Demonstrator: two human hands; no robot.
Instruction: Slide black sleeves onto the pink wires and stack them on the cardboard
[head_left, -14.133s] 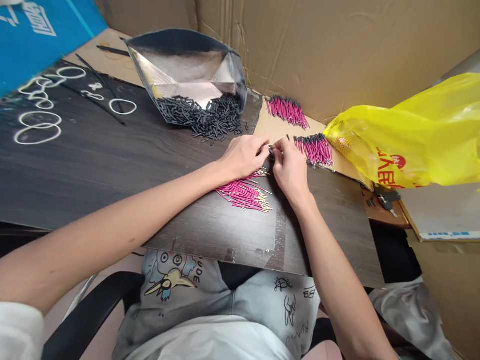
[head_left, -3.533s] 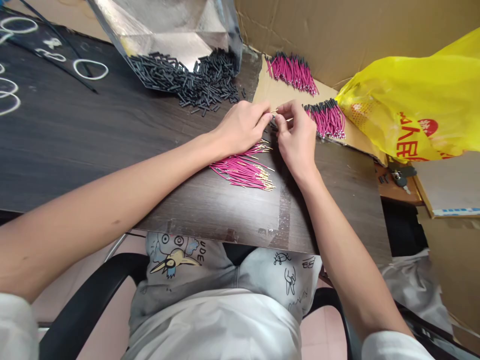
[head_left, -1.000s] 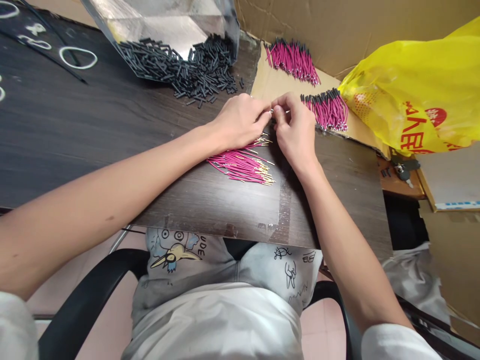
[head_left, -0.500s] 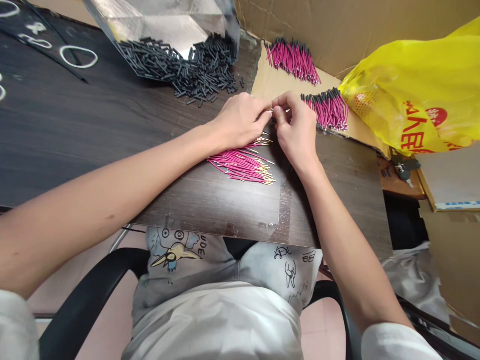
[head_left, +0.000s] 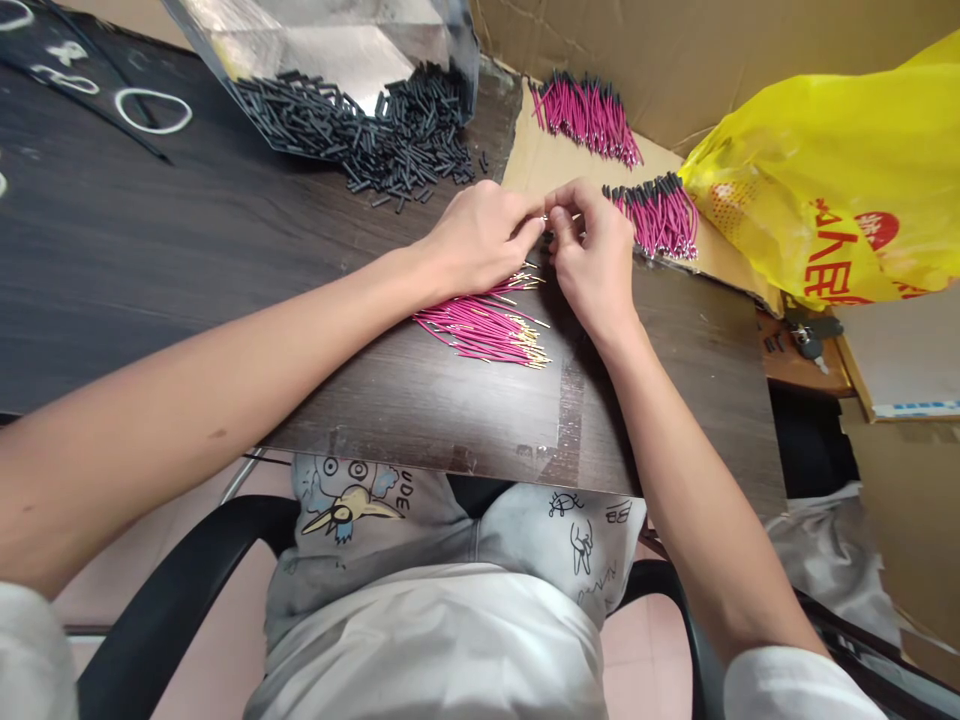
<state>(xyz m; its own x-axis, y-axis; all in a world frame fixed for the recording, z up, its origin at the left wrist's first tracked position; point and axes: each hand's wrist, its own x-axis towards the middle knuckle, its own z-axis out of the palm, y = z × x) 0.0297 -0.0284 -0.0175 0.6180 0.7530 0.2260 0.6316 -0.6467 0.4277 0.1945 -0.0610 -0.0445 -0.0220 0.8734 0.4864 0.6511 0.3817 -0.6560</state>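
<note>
Loose pink wires [head_left: 480, 332] mid-frame on dark wood-grain table [head_left: 420, 400], gold tips pointing right. Left hand [head_left: 480, 238] overlaps the pile's upper edge; right hand [head_left: 594, 258] beside it. Both pinch closed, fingertips nearly meeting; held piece mostly hidden, can't identify. Black-tipped pink wire rows [head_left: 652, 217] on cardboard [head_left: 529, 160], upper right. Black tube pieces [head_left: 405, 140] spilling from foil-lined bag [head_left: 337, 55], upper left.

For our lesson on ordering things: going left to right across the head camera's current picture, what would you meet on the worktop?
White loops → heap of black tubes → left hand → right hand → nearer bundle of black-tipped pink wires → yellow bag.
</note>
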